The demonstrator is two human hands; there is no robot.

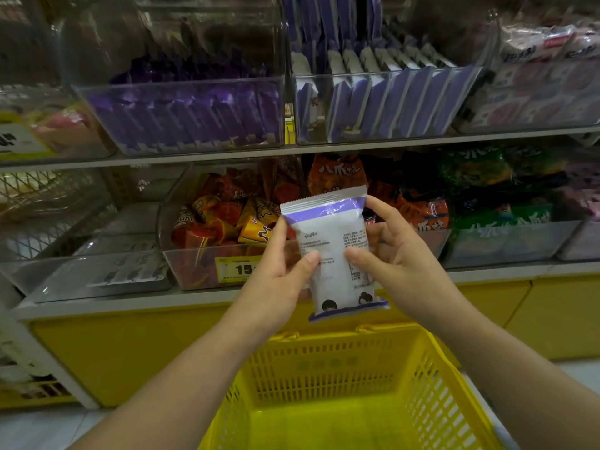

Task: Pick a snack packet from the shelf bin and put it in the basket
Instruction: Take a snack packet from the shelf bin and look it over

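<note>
A white and purple snack packet [331, 235] is held upright in front of the shelves, its printed back facing me. My left hand [279, 274] grips its left edge with thumb on the front. On the right edge, my right hand [399, 258] holds it the same way. Directly below the packet stands the yellow plastic basket [341, 362], open and with nothing visible inside. The clear upper shelf bin [383, 102] holds a row of matching white and purple packets.
Another clear bin [181, 112] of purple packets sits upper left. On the lower shelf, a bin [220, 228] holds red and orange snacks with a yellow price tag [238, 269]. Green packets [500, 203] lie to the right. A yellow cabinet base [130, 352] runs below the shelves.
</note>
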